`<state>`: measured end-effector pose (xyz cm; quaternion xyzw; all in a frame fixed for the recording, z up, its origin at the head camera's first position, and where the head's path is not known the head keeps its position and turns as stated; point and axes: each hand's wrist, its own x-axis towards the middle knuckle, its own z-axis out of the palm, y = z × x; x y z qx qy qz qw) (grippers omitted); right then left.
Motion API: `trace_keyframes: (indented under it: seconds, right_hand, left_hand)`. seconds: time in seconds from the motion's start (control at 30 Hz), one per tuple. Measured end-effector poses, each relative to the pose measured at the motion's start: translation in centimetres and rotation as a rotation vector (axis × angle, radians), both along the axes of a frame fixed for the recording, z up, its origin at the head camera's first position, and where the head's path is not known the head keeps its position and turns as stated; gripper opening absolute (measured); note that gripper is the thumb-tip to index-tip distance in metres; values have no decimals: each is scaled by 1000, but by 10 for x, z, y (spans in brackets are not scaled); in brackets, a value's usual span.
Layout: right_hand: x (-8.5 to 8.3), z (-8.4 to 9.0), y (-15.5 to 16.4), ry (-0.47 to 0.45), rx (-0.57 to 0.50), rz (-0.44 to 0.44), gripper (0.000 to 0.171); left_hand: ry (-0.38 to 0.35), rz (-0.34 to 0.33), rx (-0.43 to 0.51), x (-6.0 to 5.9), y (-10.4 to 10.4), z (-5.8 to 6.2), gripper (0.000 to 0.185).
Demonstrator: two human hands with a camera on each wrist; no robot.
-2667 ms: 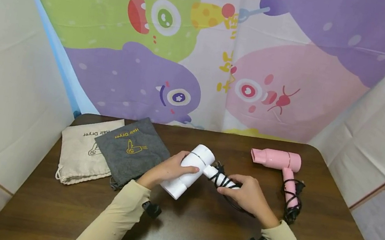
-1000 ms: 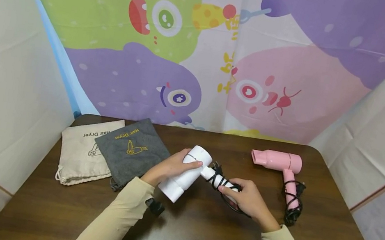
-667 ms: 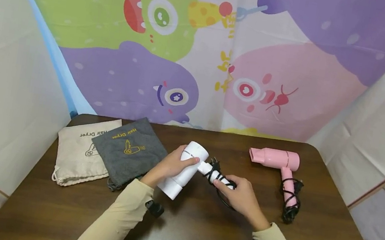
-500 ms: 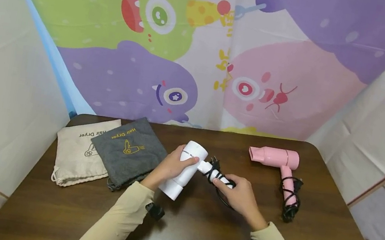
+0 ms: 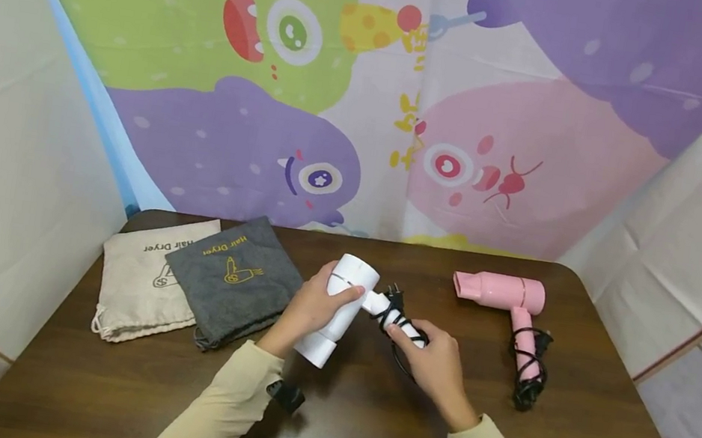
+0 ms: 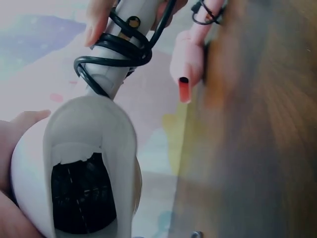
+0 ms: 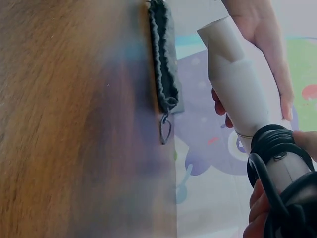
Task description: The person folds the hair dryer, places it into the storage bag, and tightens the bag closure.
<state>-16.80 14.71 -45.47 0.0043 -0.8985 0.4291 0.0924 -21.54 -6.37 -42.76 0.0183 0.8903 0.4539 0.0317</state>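
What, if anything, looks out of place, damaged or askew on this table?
Nothing stands out. The left hand holds the white hair dryer by its barrel, the right hand grips its cord-wrapped handle. The pink hair dryer lies flat with its cord wound, and the grey pouch overlaps the beige pouch.

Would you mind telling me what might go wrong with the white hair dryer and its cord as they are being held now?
The black cord is coiled around the handle of the white hair dryer, with a loop hanging below the right hand; that loop might slip and loosen the coil. The plug sticks out untucked, so it may catch. The left hand holds only the barrel, so the dryer could twist.
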Motion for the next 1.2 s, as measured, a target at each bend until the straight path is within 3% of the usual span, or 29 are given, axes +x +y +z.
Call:
trace_keyframes:
  seconds: [0.3,0.5,0.73,0.87,1.03,1.2]
  right_hand:
    - [5,3,-4,-13,-56,-26,41]
    - [6,1,-7,9,-76,-55,36]
    - [6,1,-19,33,-144,-117,40]
    - [5,1,-21,21,-138,-123,41]
    - [5,0,-19,-7,-132,-67,42]
    - [5,0,-12,-72,-209,43,42]
  left_hand:
    - [21,24,-12,9,-1,10,75]
    - [41,76,-3,12,3,9,73]
    - [76,163,161,15,23,-1,74]
    - [94,177,184,14,26,-4,73]
    - [78,172,204,12,21,-7,74]
    - [53,178,252,11,17,-6,75]
